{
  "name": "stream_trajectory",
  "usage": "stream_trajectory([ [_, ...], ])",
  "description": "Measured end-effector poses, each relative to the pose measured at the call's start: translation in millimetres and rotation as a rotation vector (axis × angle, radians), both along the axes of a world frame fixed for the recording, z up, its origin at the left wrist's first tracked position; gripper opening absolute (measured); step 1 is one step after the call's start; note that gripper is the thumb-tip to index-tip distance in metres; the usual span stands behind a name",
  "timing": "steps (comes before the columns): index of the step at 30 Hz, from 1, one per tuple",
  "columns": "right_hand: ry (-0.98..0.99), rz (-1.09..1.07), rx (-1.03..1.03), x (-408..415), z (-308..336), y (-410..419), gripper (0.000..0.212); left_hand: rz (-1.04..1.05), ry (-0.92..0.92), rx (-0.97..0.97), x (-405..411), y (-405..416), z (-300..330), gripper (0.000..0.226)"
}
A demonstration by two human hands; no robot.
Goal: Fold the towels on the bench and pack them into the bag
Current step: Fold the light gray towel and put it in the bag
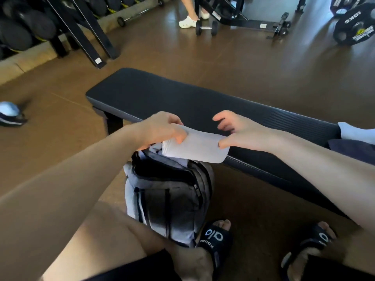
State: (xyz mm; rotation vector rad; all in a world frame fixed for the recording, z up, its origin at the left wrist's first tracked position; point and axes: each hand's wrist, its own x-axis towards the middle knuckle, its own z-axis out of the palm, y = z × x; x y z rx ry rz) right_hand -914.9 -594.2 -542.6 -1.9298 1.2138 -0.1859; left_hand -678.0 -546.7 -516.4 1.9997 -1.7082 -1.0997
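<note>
A folded white towel [199, 148] hangs just above the open mouth of a grey bag [172, 197] that stands on the floor against the black bench [182, 98]. My left hand [162, 128] grips the towel's left end. My right hand [235, 132] pinches its right end between thumb and fingers, the other fingers spread. More pale cloth shows inside the bag opening under the towel. A white towel [355, 132] and a dark blue one [353, 149] lie on the bench at the far right edge.
My feet in black slides [215, 238] stand beside the bag. A shoe [10, 114] lies on the floor at left. Dumbbell racks [30, 27], a dumbbell [206, 27], weight plates [355, 31] and another person's legs [190, 15] are at the back.
</note>
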Motion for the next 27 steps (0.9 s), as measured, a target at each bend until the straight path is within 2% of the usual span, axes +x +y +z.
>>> stream_trajectory([
  [1, -0.015, 0.06, -0.009, 12.9, 2.9, 3.9, 0.084, -0.003, -0.023, -0.02, 7.3, 1.9, 2.6, 0.021],
  [3, 0.008, 0.182, -0.022, 41.5, 6.6, 10.9, 0.093, -0.009, -0.054, -0.049, 22.4, 5.1, 7.2, 0.02],
  [5, 0.077, 0.271, -0.056, 66.9, 6.1, 13.1, 0.079, -0.021, -0.059, -0.051, 37.5, 8.5, 10.4, 0.024],
  [7, 0.142, 0.315, -0.108, 86.0, 2.1, 13.7, 0.049, -0.032, -0.044, -0.039, 51.4, 11.6, 9.5, 0.025],
  [8, 0.159, 0.328, -0.138, 93.5, -0.7, 14.1, 0.04, -0.037, -0.043, -0.036, 56.8, 14.1, 8.4, 0.026],
  [11, 0.179, 0.36, -0.185, 109.1, -7.6, 13.4, 0.045, -0.024, -0.068, -0.059, 69.2, 24.1, 1.5, 0.032],
  [14, 0.168, 0.372, -0.097, 121.4, -6.3, 17.6, 0.068, -0.024, -0.033, -0.065, 76.8, 32.0, -1.6, 0.039],
  [16, 0.151, 0.385, 0.002, 128.8, -9.2, 18.7, 0.052, -0.044, -0.037, -0.071, 81.0, 32.2, -1.2, 0.038],
  [18, 0.132, 0.386, 0.015, 133.5, -12.9, 18.9, 0.035, -0.072, -0.07, -0.072, 85.1, 29.9, -1.0, 0.038],
  [20, 0.101, 0.36, -0.05, 136.1, -14.9, 19.8, 0.036, -0.069, -0.088, -0.079, 89.5, 27.4, -2.8, 0.038],
  [23, 0.053, 0.287, -0.132, 138.4, -18.4, 22.2, 0.038, 0.019, -0.061, -0.139, 96.7, 25.8, -12.6, 0.041],
  [25, 0.06, 0.227, -0.181, 140.3, -23.7, 23.7, 0.04, 0.157, 0.037, -0.214, 100.4, 27.1, -26.5, 0.049],
  [27, 0.055, 0.099, -0.268, 145.9, -38.4, 25.9, 0.038, 0.341, 0.118, -0.196, 100.5, 30.3, -45.9, 0.056],
])
